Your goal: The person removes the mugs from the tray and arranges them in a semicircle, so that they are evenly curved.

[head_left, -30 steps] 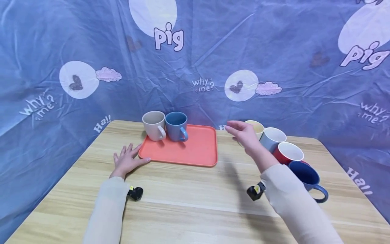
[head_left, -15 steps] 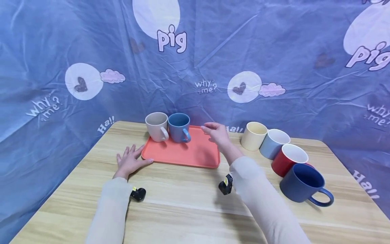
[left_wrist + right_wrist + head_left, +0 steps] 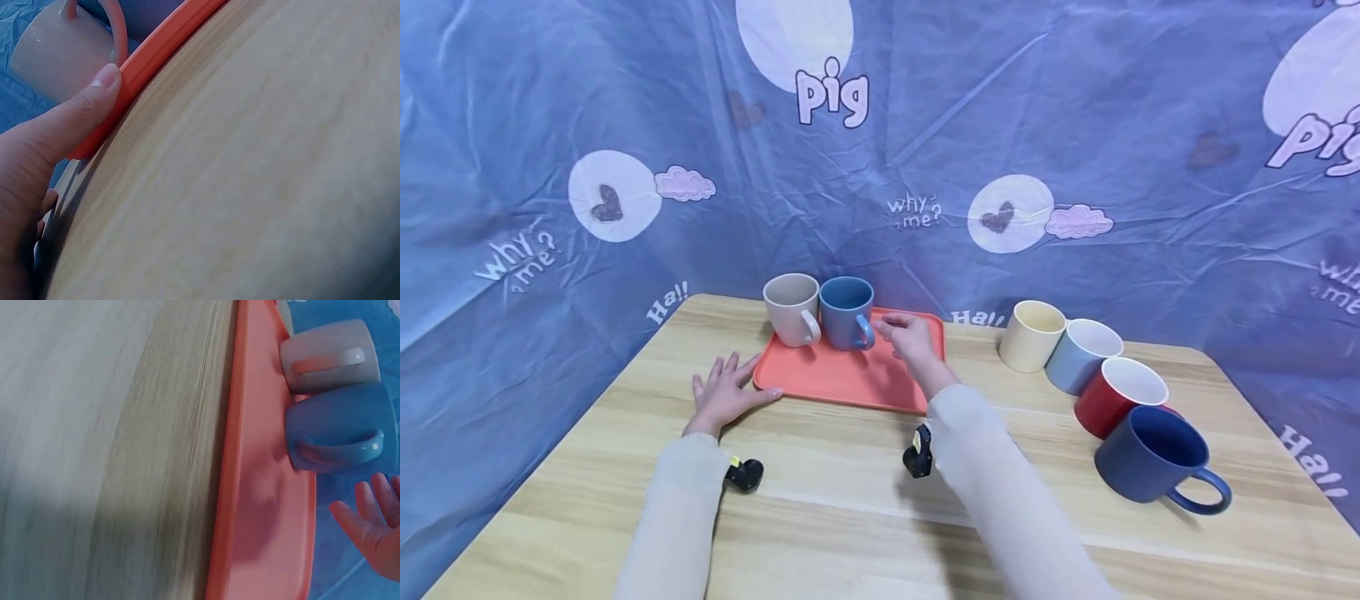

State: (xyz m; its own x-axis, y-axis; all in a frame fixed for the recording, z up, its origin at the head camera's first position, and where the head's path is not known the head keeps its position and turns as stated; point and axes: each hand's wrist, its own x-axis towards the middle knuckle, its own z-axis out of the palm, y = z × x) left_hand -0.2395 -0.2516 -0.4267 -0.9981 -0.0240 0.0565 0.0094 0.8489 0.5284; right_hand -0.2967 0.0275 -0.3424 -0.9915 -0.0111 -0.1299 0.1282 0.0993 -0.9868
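A coral-red tray (image 3: 842, 375) lies on the table, a light grey mug (image 3: 788, 312) and a blue mug (image 3: 844, 312) standing side by side along its back left. My left hand (image 3: 722, 396) is at the tray's left front corner, fingers spread. In the left wrist view its thumb (image 3: 94, 94) presses on the tray's rim (image 3: 134, 78). Over the tray's right part hovers my right hand (image 3: 910, 340), fingertips just right of the blue mug's handle (image 3: 865, 332). In the right wrist view its loosely extended fingers (image 3: 353, 522) are close to the blue mug (image 3: 340, 428) and hold nothing.
On the right, a cream mug (image 3: 1030, 342), a light blue mug (image 3: 1078, 358), a red mug (image 3: 1108, 408) and a navy mug (image 3: 1138, 462) stand in a slanting row on the wooden table (image 3: 820, 508). A blue printed cloth (image 3: 880, 142) hangs behind.
My right hand has moved left from beside the cream mug, across the tray, to the blue mug's handle. The left hand stays at the tray's corner.
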